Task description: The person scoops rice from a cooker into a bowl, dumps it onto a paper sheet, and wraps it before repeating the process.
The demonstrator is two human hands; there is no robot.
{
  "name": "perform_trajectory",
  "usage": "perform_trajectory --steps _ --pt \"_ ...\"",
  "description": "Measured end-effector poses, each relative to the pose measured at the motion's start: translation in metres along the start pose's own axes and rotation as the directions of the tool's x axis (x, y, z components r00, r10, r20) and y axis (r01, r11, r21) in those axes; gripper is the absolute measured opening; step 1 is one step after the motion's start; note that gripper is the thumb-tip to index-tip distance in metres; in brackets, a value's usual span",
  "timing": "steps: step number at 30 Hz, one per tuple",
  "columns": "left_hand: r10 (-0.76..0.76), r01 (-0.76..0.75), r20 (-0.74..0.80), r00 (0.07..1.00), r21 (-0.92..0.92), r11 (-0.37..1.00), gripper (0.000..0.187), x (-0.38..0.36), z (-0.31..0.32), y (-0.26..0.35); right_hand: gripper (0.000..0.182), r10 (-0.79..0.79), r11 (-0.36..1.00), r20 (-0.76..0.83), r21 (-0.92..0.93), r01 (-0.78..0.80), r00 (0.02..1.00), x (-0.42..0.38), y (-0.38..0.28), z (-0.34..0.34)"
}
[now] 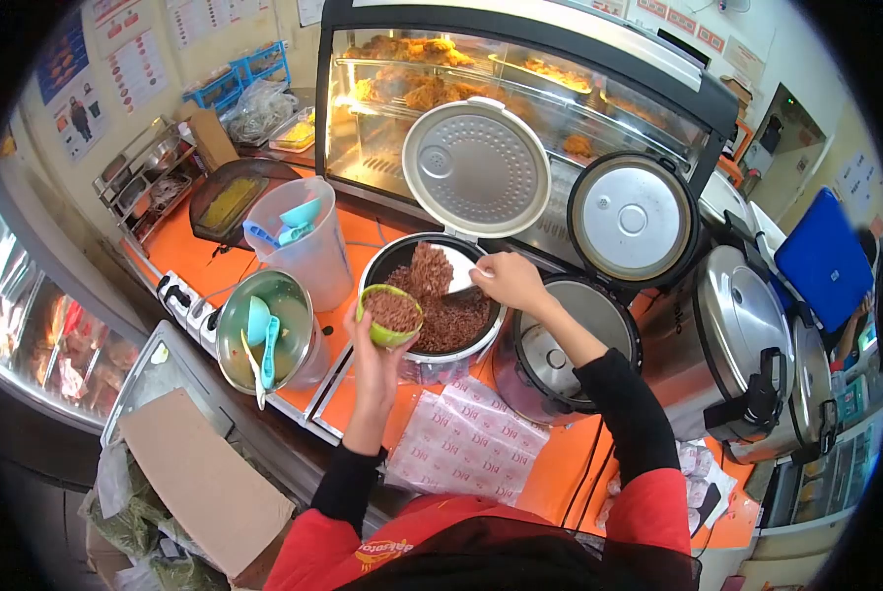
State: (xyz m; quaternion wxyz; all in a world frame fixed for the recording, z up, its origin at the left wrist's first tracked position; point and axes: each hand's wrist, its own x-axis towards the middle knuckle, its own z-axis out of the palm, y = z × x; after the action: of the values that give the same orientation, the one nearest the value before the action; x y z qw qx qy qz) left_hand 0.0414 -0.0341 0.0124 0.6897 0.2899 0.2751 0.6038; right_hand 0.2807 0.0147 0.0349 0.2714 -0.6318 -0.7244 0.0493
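Note:
My left hand (371, 357) holds a small green bowl (390, 335) filled with reddish-brown rice, over the left front rim of an open rice cooker (371, 271). Closed round the handle of a white paddle (458, 270), my right hand (509, 282) is above the cooker's right side. A clump of rice (432, 270) sits on the paddle, just behind the bowl. More brown rice (451, 325) lies in the cooker's dark pot. The cooker's pale lid (477, 167) stands raised behind it.
Right of the cooker stands a second open cooker (560, 357), then a large steel pot (717, 325). To the left are a plastic pitcher (308, 266) and a metal bowl (235, 355) with utensils. Printed paper (466, 443) lies in front; a glass food warmer (373, 148) stands behind.

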Motion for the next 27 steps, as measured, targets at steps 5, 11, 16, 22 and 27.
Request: perform_trajectory --steps 5,11,16,22,27 --pt "-0.037 0.043 -0.036 0.999 0.185 0.982 0.048 0.048 0.025 -0.026 0.013 -0.244 0.829 -0.045 -0.529 0.184 0.969 -0.017 -0.070 -0.016" --pt "-0.048 0.065 -0.073 0.996 0.261 0.963 0.048 0.072 0.011 -0.051 0.007 -0.244 0.550 0.152 -0.792 0.266 0.958 -0.055 -0.112 0.024" --pt "-0.181 0.180 -0.028 0.983 0.332 0.926 0.049 0.070 0.009 -0.029 0.010 -0.287 0.806 0.046 -0.528 0.267 0.957 -0.050 -0.079 0.006" --pt "-0.291 0.267 0.116 0.950 0.184 0.946 0.048 0.079 -0.004 -0.021 0.043 0.159 0.984 0.285 0.036 -0.177 0.945 -0.010 -0.013 -0.033" --pt "-0.158 0.137 0.056 0.986 0.272 0.953 0.042 0.066 0.016 -0.031 0.055 0.110 0.968 0.450 0.153 -0.198 0.886 -0.022 -0.036 -0.007"
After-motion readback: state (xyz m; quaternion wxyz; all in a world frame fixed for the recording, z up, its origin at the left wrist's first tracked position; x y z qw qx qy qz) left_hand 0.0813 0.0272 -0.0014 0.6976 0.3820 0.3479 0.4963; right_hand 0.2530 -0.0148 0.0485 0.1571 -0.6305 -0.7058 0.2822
